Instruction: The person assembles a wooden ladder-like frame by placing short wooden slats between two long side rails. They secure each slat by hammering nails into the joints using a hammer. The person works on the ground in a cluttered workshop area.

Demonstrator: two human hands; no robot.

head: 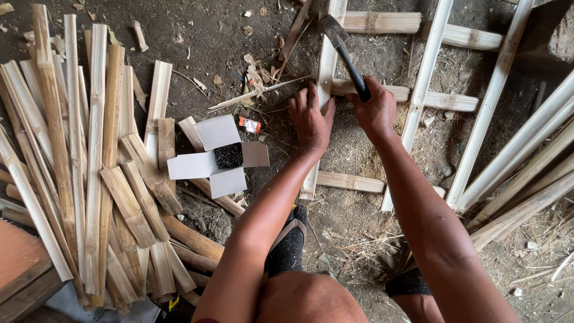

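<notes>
I see my left hand (311, 119) pressed flat on one long bamboo slat (326, 90), the fingers spread and not closed around anything. My right hand (375, 110) is closed tight around the dark handle of a hammer (345, 51); the metal head of the hammer is above the same slat, a little farther from me than my hands. I take this slat as the landmark.

To the right of the slat I count two more long slats (427, 72) that run almost parallel to it. Short cross pieces (382, 23) lie across them; I can count five, one touching the slat just beside my right hand. Together they form a frame lying on the dirt floor (227, 36).

To the left of the slat stands one open white cardboard box (218, 155) with dark nails (228, 155) inside, too many and too small for me to count. Further left is one big pile of split bamboo pieces (89, 179). Near to me, below the slat, I see two feet in dark sandals (288, 245).
</notes>
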